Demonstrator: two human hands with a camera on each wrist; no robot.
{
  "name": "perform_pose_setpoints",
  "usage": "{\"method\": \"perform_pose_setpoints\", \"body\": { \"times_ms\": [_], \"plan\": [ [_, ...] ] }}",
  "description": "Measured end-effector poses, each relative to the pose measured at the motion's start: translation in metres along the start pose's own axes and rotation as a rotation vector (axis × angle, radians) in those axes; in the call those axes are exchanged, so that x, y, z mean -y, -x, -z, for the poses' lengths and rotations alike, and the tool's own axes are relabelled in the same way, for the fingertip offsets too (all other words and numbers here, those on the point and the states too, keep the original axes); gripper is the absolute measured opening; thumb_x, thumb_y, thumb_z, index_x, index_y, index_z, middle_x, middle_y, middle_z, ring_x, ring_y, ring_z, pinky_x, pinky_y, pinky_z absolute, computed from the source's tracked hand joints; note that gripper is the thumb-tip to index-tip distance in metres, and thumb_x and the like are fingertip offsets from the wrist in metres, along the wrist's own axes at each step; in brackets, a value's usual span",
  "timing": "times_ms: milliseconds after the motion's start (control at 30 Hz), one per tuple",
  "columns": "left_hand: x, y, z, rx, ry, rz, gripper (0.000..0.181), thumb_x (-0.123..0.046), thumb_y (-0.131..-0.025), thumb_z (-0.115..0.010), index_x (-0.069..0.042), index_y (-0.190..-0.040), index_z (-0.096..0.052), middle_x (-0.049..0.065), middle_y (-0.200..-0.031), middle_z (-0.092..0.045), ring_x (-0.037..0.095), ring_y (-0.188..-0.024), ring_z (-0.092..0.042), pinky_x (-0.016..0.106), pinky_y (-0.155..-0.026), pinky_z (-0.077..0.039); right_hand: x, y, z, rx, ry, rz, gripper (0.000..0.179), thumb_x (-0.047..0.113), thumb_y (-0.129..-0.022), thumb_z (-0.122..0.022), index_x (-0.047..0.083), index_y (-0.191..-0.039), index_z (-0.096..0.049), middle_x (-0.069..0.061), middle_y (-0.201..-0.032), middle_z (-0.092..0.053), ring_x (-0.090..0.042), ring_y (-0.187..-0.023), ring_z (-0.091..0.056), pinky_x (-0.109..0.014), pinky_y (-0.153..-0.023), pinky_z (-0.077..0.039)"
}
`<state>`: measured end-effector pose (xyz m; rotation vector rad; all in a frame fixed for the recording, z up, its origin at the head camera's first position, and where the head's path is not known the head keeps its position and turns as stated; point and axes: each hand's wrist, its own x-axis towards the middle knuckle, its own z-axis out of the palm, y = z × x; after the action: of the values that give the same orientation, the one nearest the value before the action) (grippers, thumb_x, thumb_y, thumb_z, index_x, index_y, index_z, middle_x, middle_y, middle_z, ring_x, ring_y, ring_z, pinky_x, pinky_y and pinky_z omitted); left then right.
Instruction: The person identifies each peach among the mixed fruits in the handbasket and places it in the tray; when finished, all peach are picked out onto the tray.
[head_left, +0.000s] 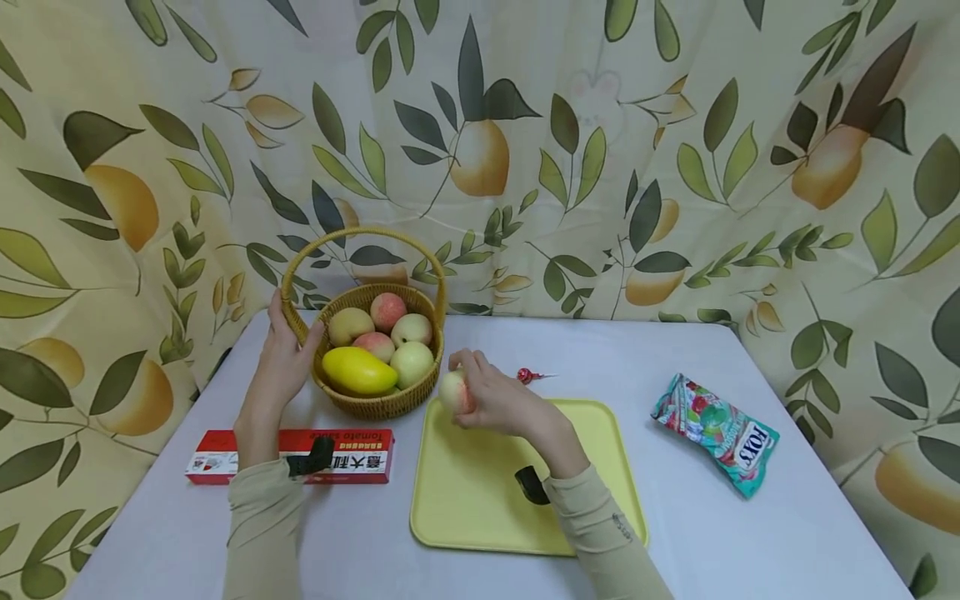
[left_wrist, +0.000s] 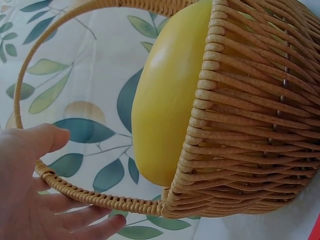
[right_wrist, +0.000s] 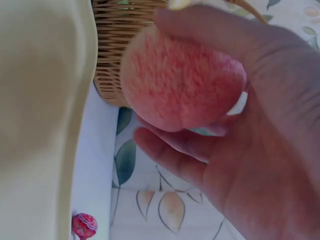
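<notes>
Backdrop: cloth [head_left: 480,75] printed with fruit and leaves, behind a white-covered bench [head_left: 352,542]. Centre of bench, near the person: yellow tray [head_left: 480,492]. By its far left corner: woven basket [head_left: 378,407], upright, with an arched handle [head_left: 365,232]. Nearer than the basket, on the left: red-and-white box [head_left: 360,460] lying flat, left wrist crossing above it. Well apart on the right: green packet [head_left: 716,433], lying at a slant.

Hands. Left hand [head_left: 281,358] is at the basket's left side, the handle passing between thumb and nearly straight fingers; reads as steadying, not clenching. Right hand [head_left: 495,392] grips a peach [head_left: 454,393] between thumb and fingers.

Fruit. Yellow mango [head_left: 360,372] sits in the basket at the near rim, with five round fruits [head_left: 412,365]. The held peach, part red, part pale, is outside the basket, just beside its wall, near the tray's far left corner.

Judgement: step in hand is a transfer of this peach between tray and basket; direction not determinable. Basketward calls for clearing the rim and a gentle set-down; trayward, a slow release against rolling.

Smallest: red lollipop [head_left: 528,376], beyond the tray's far edge.
</notes>
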<state>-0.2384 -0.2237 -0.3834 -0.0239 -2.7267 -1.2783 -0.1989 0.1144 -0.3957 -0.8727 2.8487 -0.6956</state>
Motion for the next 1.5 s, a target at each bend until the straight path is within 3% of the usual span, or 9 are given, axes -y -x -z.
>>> {"method": "perform_pose_setpoints", "body": {
  "times_ms": [167,300,467,600,767,967,1300,1500],
  "plan": [
    [0.002,0.0,0.0,0.007,0.004,-0.014,0.092,-0.055,-0.106,-0.041,-0.021,-0.162,0.024,0.03,-0.17,-0.006,0.055,-0.153,-0.02,0.073,-0.12,-0.021,-0.001,0.001,-0.004,0.06,-0.023,-0.007,0.068,0.026,-0.086,-0.083,0.019,-0.138,-0.039,-0.011,-0.125,-0.048,-0.021,-0.092,-0.057,-0.027,-0.064,-0.049],
    [0.003,0.0,0.0,-0.006,-0.01,-0.019,0.092,-0.056,-0.106,-0.041,-0.019,-0.162,0.023,0.033,-0.169,-0.009,0.057,-0.151,-0.025,0.074,-0.119,-0.024,-0.003,0.001,-0.002,0.067,-0.011,-0.02,0.064,0.023,-0.087,-0.081,0.025,-0.142,-0.048,-0.013,-0.136,-0.045,-0.026,-0.099,-0.058,-0.03,-0.07,-0.051],
    [0.004,0.0,0.002,-0.008,-0.012,-0.01,0.092,-0.053,-0.106,-0.042,-0.018,-0.162,0.023,0.033,-0.169,-0.009,0.058,-0.15,-0.026,0.074,-0.118,-0.025,-0.004,0.0,-0.003,0.105,0.004,-0.043,0.065,0.029,-0.089,-0.078,0.022,-0.145,-0.047,-0.012,-0.129,-0.055,-0.025,-0.091,-0.061,-0.038,-0.078,-0.054],
    [0.005,0.001,0.003,-0.01,-0.009,-0.009,0.092,-0.051,-0.107,-0.043,-0.018,-0.162,0.023,0.032,-0.169,-0.01,0.057,-0.15,-0.026,0.074,-0.118,-0.024,-0.006,-0.001,-0.008,0.145,0.006,-0.075,0.056,0.034,-0.09,-0.075,0.023,-0.138,-0.047,-0.009,-0.122,-0.061,-0.023,-0.085,-0.063,-0.042,-0.081,-0.056],
    [0.005,0.001,0.002,-0.017,-0.002,-0.023,0.092,-0.052,-0.106,-0.043,-0.02,-0.162,0.022,0.03,-0.17,-0.009,0.056,-0.151,-0.025,0.073,-0.119,-0.024,-0.008,-0.003,-0.012,0.176,0.02,-0.109,0.052,0.037,-0.09,-0.074,0.026,-0.136,-0.05,-0.009,-0.121,-0.061,-0.025,-0.093,-0.065,-0.046,-0.086,-0.056],
    [0.002,-0.001,0.001,-0.02,-0.002,-0.026,0.09,-0.047,-0.107,-0.044,-0.02,-0.162,0.021,0.029,-0.17,-0.009,0.055,-0.152,-0.025,0.073,-0.12,-0.024,-0.011,-0.004,-0.013,0.182,0.026,-0.124,0.058,0.04,-0.093,-0.071,0.024,-0.144,-0.051,-0.01,-0.125,-0.06,-0.025,-0.097,-0.064,-0.048,-0.088,-0.056],
    [0.0,-0.001,0.001,-0.013,-0.004,-0.034,0.092,-0.051,-0.107,-0.044,-0.019,-0.162,0.022,0.03,-0.17,-0.011,0.056,-0.15,-0.027,0.072,-0.119,-0.025,-0.013,-0.002,-0.011,0.219,0.01,-0.163,0.065,0.048,-0.097,-0.066,0.024,-0.154,-0.045,-0.019,-0.152,-0.05,-0.036,-0.125,-0.063,-0.055,-0.105,-0.052],
    [0.0,-0.001,0.0,-0.008,-0.002,-0.03,0.091,-0.05,-0.107,-0.043,-0.019,-0.162,0.022,0.03,-0.17,-0.01,0.056,-0.15,-0.028,0.073,-0.118,-0.026,-0.013,-0.001,-0.009,0.241,0.0,-0.166,0.068,0.048,-0.097,-0.066,0.023,-0.156,-0.042,-0.017,-0.151,-0.051,-0.035,-0.127,-0.062,-0.055,-0.106,-0.051]
  ]
}}
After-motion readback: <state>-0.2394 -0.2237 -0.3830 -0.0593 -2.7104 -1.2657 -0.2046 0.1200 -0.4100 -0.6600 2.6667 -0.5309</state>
